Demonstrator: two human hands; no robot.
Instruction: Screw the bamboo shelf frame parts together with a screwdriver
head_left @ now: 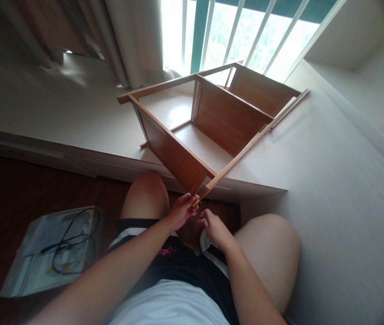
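A brown wooden shelf rack (236, 116) lies on its side on a pale ledge, with its near corner jutting out over the edge toward me. My left hand (182, 211) pinches the near end of one of its legs (224, 170), where something small, perhaps a fitting, shows at the fingertips. Just right of and below that leg end is my right hand (215, 228), apart from the wood. Its fingers are curled together; whatever they may hold is too small to make out.
The ledge (77, 119) runs along a barred window (246, 36) with curtains (134, 40). A pale panel (334, 180) stands at the right. On the dark floor at the left sits a clear plastic case (19, 275) with a black cable (54, 259) on it. My knees flank the rack's corner.
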